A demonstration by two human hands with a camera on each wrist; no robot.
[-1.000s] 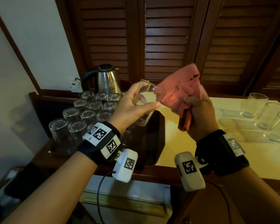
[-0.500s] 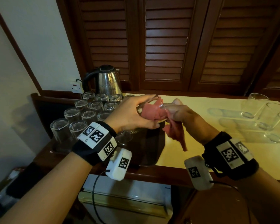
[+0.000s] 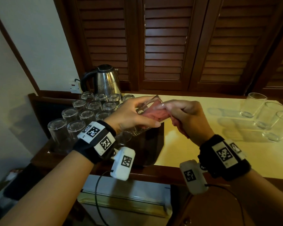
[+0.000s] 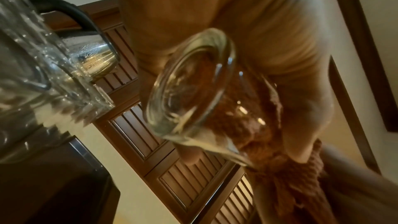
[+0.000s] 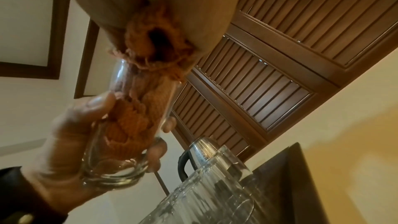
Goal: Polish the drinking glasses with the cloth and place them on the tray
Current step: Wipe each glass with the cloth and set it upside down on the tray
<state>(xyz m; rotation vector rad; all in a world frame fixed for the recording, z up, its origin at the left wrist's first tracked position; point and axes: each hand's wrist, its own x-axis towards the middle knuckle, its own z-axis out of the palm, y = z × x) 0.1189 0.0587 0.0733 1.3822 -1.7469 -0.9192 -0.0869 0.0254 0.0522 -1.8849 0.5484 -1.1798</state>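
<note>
My left hand (image 3: 132, 116) grips a clear drinking glass (image 3: 147, 110) on its side above the dark tray (image 3: 152, 144), mouth turned to the right. Its thick base (image 4: 189, 83) faces the left wrist camera. My right hand (image 3: 186, 118) holds the pink cloth (image 3: 155, 114) and has pushed it deep into the glass; the cloth (image 5: 133, 120) fills the inside of the glass (image 5: 120, 142), and a bunch of it (image 5: 150, 52) sticks out at my palm. Several glasses (image 3: 87, 111) stand upside down on the tray's left part.
A steel kettle (image 3: 106, 82) stands behind the tray by the wall. Three upright glasses (image 3: 266, 115) stand on the cream counter (image 3: 194, 150) at the far right. Dark louvred shutters (image 3: 167, 43) close off the back. A cable (image 3: 98, 193) hangs below the counter's front edge.
The cloth was loose and raised beside the glass a second ago; my right hand has pushed it into the glass. Both hands have come lower, over the tray.
</note>
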